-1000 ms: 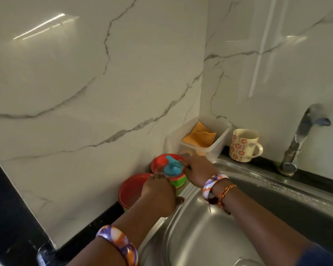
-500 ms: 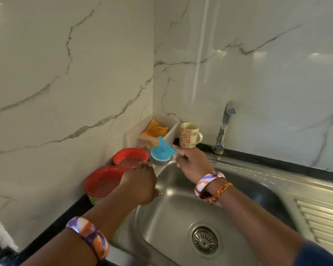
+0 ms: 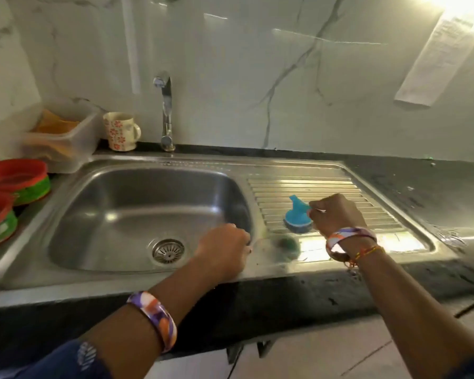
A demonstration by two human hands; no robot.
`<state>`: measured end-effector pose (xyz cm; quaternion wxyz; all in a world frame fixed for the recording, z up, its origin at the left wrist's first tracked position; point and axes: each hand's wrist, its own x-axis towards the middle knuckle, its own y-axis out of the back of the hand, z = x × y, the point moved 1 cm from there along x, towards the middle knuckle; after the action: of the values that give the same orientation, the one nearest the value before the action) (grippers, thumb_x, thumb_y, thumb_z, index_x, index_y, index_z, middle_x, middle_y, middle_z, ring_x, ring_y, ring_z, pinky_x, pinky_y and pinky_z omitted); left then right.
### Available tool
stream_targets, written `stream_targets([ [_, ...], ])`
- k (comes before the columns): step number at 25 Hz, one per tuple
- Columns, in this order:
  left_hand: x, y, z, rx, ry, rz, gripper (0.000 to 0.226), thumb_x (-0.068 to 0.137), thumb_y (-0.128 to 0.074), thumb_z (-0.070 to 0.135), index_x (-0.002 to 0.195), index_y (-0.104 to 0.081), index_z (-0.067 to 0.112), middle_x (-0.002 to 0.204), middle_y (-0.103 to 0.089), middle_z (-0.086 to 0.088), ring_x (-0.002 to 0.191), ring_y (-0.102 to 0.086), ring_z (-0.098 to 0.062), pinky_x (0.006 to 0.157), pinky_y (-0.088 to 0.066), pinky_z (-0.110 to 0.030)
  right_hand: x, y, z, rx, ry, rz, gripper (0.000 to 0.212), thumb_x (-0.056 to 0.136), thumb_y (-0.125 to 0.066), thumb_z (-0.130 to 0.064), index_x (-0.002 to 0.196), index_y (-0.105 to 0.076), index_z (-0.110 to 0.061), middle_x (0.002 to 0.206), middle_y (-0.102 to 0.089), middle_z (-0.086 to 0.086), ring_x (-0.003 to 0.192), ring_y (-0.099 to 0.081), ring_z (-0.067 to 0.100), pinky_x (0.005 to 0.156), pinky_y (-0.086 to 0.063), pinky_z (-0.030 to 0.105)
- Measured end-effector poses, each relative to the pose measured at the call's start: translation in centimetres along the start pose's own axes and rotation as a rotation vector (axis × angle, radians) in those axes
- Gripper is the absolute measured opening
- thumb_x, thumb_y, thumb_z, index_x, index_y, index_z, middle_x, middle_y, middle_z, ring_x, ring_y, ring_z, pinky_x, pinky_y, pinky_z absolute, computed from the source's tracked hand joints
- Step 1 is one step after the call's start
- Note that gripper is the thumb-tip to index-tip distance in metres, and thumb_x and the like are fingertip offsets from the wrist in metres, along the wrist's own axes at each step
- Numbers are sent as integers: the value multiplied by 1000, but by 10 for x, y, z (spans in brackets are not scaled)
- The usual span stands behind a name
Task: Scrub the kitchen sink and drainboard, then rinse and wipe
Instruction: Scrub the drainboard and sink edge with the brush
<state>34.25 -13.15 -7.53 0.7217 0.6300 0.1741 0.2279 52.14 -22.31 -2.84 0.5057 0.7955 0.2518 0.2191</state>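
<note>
Scrubbing tool: blue brush (image 3: 298,218), head on drainboard (image 3: 326,187), right of sink (image 3: 148,214).
Right hand (image 3: 337,214): grip closed round brush handle.
Left hand (image 3: 225,248): curled (grip contents hidden), on sink rim.

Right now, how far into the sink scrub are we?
Early. Done: right hand has the round blue scrub brush by its handle. In hand: brush poised at the ribbed steel drainboard, left hand on the basin edge. Left: steel sink basin looks dry, chrome tap isn't running; scrub, rinse, wipe remain.
</note>
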Motion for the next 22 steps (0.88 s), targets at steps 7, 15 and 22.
stream_targets([
  [7, -14, -43, 24, -107, 107, 252, 22, 89, -55, 16, 107, -66, 13, 103, -68, -8, 96, -65, -28, 77, -52, -37, -56, -27, 14, 130, 289, -245, 36, 95, -50, -21, 130, -57, -23, 114, -67, 7, 98, -61, 18, 66, -32, 12],
  [15, -19, -50, 33, -155, 250, 360, 18, 93, -50, 30, 92, -63, 17, 90, -58, 2, 83, -55, -17, 66, -43, -28, 14, 71, 173, -206, -184, -69, 33, 95, -47, -14, 125, -59, -9, 112, -62, 22, 98, -58, 33, 85, -46, 37],
  [22, -13, -54, 31, -85, 331, 345, 23, 90, -49, 32, 70, -50, 22, 73, -51, 5, 70, -49, -14, 62, -39, -28, -55, -6, 40, -35, 320, -164, 34, 95, -44, -17, 125, -60, -17, 117, -63, 15, 106, -61, 32, 84, -48, 34],
])
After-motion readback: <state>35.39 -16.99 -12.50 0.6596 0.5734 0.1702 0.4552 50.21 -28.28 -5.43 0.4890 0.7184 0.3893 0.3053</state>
